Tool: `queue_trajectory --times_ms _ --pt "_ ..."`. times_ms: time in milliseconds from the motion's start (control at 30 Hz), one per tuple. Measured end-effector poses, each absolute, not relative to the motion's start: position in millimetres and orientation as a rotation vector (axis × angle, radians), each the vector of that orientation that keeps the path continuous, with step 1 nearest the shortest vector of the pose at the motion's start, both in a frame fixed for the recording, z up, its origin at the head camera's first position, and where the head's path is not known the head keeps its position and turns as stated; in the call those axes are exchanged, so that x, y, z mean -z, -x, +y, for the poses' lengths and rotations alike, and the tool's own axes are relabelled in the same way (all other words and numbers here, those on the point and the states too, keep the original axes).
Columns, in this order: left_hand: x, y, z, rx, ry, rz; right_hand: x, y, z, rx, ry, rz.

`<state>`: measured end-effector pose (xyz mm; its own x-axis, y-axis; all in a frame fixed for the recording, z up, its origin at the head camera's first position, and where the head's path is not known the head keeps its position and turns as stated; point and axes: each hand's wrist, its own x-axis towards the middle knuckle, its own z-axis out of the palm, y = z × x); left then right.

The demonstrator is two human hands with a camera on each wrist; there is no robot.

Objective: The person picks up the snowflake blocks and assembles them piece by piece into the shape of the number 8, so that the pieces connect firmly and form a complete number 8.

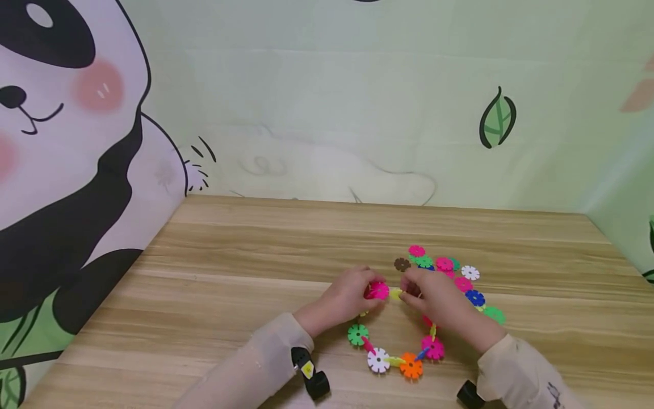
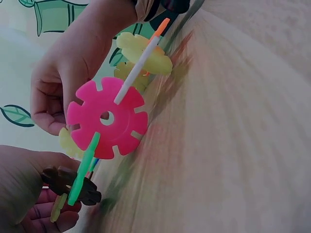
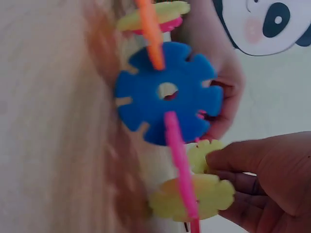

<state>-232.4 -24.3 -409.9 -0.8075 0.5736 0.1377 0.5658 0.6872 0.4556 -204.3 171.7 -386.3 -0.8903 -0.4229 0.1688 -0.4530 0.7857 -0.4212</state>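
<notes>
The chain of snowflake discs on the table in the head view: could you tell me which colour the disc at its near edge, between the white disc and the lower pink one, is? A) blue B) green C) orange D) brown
C: in the head view an orange disc lies at the near edge of the chain, between the white disc and a pink disc.

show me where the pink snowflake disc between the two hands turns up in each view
Head: pink disc at centre, against the left hand.
Left wrist: large, left of centre.
Right wrist: not clearly in it; a blue disc fills the middle.
Shared landmark: the yellow disc at the right hand.
</notes>
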Motion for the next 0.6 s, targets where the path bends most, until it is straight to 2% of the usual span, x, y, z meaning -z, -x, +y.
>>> queue_trajectory --times_ms 600 --pt "409.1 230.1 -23.8 -0.740 -1.011 2.873 392.7 205.4 171.4 -0.689 -0.717 -2.864"
